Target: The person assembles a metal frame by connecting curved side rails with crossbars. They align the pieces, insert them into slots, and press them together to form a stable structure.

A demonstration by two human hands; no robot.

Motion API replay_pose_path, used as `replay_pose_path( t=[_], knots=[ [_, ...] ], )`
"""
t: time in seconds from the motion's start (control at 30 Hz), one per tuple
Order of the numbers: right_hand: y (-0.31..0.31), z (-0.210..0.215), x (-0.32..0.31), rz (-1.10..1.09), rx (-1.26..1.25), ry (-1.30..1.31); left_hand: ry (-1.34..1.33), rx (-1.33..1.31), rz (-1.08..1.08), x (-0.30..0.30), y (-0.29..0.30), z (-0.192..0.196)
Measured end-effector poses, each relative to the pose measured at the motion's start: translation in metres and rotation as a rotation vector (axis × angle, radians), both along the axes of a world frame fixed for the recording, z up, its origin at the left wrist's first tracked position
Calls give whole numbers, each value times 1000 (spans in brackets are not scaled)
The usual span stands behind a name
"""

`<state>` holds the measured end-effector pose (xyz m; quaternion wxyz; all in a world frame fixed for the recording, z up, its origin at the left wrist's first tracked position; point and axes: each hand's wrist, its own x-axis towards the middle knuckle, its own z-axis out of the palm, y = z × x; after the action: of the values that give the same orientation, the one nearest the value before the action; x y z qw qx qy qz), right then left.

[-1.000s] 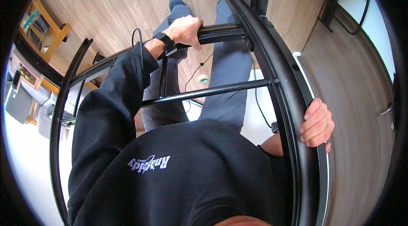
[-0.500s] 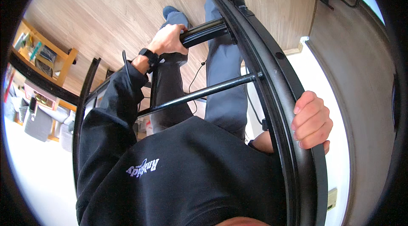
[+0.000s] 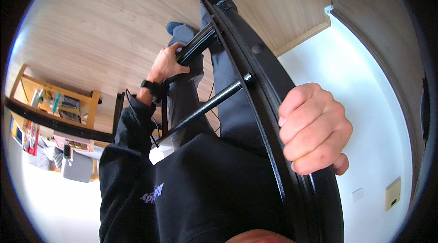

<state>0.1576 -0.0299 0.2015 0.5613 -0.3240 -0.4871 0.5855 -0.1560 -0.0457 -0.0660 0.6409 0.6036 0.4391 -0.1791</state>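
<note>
A large black metal frame [image 3: 273, 78] slants across my body, with a thick side rail, a wide crossbar [image 3: 197, 47] and a thinner round bar [image 3: 207, 104]. My left hand [image 3: 169, 64], below a dark wristwatch, is closed around the near end of the wide crossbar, thumb on its lower side. On the right, my right hand [image 3: 315, 129] wraps its fingers over the side rail, knuckles up, the thumb partly hidden behind it. A dark cable [image 3: 141, 117] loops by my left sleeve.
My legs and feet stand on a light wood floor [image 3: 114, 10] beneath the frame. A wooden shelf unit [image 3: 93, 108] with small items is at the left, near a grey chair [image 3: 77, 166]. A white wall [image 3: 356, 101] with a beige panel [image 3: 393, 193] rises at right.
The frame has tilted and shifted, its far end swinging left. My right hand has moved left with the rail and looks larger. My left hand has gone slightly left and down, still gripping the crossbar.
</note>
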Motion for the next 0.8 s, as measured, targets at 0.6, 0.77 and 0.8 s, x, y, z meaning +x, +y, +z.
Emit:
replay_pose_path(
  t=[0.6,0.77,0.8],
  knots=[
    [4,9,-7,-108,-49,-45,8,82,256,53,-3,8],
    [4,9,-6,-96,-51,-55,25,163,198,58,-1,13],
    [5,9,-6,-74,-42,-53,44,224,186,60,-1,15]
  ],
)
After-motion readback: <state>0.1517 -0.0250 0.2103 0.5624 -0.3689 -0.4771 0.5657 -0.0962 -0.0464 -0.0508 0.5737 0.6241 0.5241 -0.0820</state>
